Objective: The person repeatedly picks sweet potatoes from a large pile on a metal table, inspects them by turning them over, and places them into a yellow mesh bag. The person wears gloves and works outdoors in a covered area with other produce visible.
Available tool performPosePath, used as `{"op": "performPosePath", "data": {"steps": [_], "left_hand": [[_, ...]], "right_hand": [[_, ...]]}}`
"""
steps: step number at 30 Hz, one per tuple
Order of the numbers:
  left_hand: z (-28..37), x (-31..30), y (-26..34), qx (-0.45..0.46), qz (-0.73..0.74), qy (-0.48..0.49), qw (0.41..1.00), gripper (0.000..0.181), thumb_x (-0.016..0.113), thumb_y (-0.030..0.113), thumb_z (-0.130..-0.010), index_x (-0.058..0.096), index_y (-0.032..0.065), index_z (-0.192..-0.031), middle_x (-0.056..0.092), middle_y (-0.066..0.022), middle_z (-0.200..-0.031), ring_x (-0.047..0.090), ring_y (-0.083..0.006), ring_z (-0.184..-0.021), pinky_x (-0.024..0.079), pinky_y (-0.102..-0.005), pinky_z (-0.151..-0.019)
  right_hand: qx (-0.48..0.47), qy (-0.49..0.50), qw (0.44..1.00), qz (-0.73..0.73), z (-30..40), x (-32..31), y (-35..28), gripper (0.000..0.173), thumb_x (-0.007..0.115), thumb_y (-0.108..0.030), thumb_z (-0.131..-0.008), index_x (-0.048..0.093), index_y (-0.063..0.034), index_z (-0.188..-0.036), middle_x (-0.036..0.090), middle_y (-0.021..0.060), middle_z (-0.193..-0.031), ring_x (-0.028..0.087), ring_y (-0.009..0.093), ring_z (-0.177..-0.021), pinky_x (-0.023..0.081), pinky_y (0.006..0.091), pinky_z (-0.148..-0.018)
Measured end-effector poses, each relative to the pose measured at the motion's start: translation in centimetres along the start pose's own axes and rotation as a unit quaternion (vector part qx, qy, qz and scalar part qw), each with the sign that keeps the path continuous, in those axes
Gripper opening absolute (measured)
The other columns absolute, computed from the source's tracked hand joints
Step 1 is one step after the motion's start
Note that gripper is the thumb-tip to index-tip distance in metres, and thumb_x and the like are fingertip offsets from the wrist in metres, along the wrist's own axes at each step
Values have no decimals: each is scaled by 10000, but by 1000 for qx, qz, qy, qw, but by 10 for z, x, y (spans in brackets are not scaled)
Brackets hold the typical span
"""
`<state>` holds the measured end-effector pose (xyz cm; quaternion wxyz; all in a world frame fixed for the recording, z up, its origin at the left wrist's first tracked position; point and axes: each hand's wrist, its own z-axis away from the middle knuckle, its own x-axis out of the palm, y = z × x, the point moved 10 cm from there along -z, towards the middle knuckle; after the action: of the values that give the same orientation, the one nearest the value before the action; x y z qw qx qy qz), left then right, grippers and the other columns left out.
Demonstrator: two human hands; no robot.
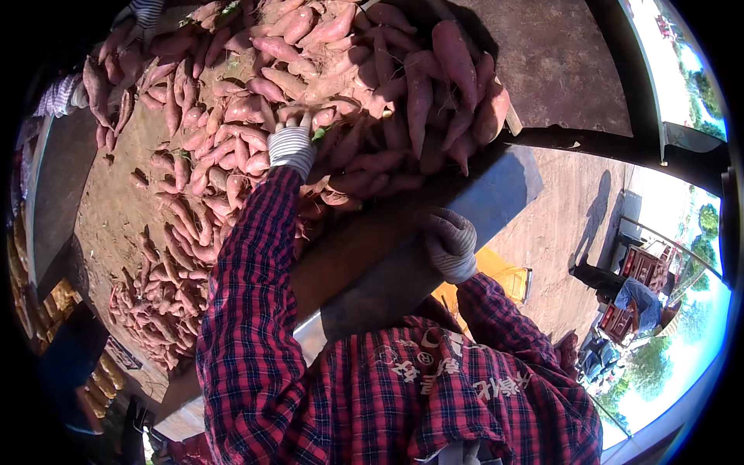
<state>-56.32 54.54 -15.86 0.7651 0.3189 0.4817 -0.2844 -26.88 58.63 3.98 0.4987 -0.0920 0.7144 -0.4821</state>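
Sweet potatoes [244, 110] with reddish skins lie in a large heap on a soil-covered surface. My left hand [292, 142], in a striped knit glove, reaches onto the heap, its fingers spread over the roots beside a small green leaf [318, 134]. Whether it grips a root cannot be told. My right hand [450, 243], gloved likewise, hangs near the metal side panel [494, 189] with its fingers curled; nothing shows in it. Larger sweet potatoes [455, 58] are piled at the upper right of the heap, and smaller ones [165, 302] lie at the lower left.
Gloved hands of other people [145, 14] reach in at the upper left. A yellow crate [500, 276] stands on the ground beyond my right hand. At the right, a person [636, 305] is near red crates [645, 264]. The metal panel's edge runs between my body and the heap.
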Motion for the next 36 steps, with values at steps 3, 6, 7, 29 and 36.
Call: {"op": "performPosePath", "data": {"steps": [3, 6, 7, 29, 36], "left_hand": [[60, 28, -101, 22, -107, 30, 994, 462, 576, 218, -834, 555, 202, -1295, 480, -115, -1379, 506, -339, -1189, 401, -479, -1010], [91, 62, -223, -192, -66, -218, 955, 521, 577, 265, -846, 508, 187, -1356, 514, -127, -1358, 517, -309, -1207, 406, -450, -1023], [102, 65, -249, -279, -82, -288, 912, 595, 615, 262, -817, 472, 162, -1386, 556, -154, -1307, 542, -320, -1177, 394, -446, -1035], [-98, -7, 14, -42, 139, -158, 977, 939, 580, 759, -713, 584, -26, -1227, 598, -230, -1226, 554, -331, -1188, 432, -387, -978], [61, -56, -68, -138, 425, -71, 892, 781, 712, 554, -755, 579, -107, -1149, 680, -213, -1022, 667, -289, -962, 530, -357, -795]], "right_hand": [[1, 7, 1000, -3, 0, 0, 2, 293, 595, -9, -716, 673, -35, -997, 654, 170, -1007, 653, 345, -879, 531, 385, -777], [3, 8, 1000, 17, -3, -2, -1, 290, 599, -9, -716, 675, -39, -994, 655, 169, -1001, 653, 345, -875, 531, 385, -772], [0, 3, 1000, 17, -5, -2, -1, 286, 602, -9, -715, 676, -39, -990, 655, 169, -1001, 653, 344, -874, 532, 386, -769], [95, 36, 993, 53, -12, 1, 9, 211, 609, -18, -763, 680, -23, -961, 666, 147, -936, 661, 305, -831, 527, 369, -737], [305, -39, 824, -477, -45, 83, 4, 359, 604, -186, -907, 537, -68, -1239, 617, 61, -1101, 596, 174, -1005, 475, 318, -889]]}}
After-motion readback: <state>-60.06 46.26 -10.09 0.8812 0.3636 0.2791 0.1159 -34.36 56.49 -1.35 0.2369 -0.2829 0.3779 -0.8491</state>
